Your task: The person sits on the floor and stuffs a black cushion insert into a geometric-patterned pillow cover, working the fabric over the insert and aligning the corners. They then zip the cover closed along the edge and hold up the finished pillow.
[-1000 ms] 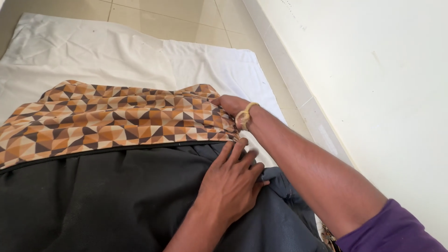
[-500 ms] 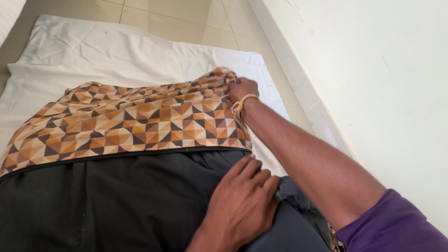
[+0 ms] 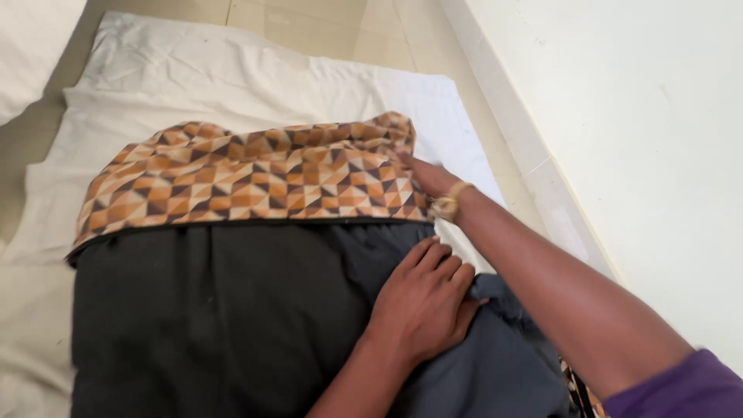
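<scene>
A garment lies flat on a white sheet [image 3: 232, 85] on the floor. Its far band is orange, brown and cream triangle-patterned cloth [image 3: 255, 182]; the near part is black cloth [image 3: 209, 310]. My left hand [image 3: 426, 302] rests palm down on the black cloth near its right edge, fingers together. My right hand [image 3: 426, 174], with a gold watch on its wrist, reaches to the patterned band's right end and pinches its edge; the fingertips are partly hidden in the fold.
A pale wall [image 3: 619, 116] with a white skirting [image 3: 526, 147] runs along the right. Beige floor tiles [image 3: 309, 23] show beyond the sheet. A white cushion corner [image 3: 31, 46] sits at the top left.
My right hand has moved away from me along the patterned band's right edge, pulling it flatter. My left hand has slid slightly toward me on the black cloth.
</scene>
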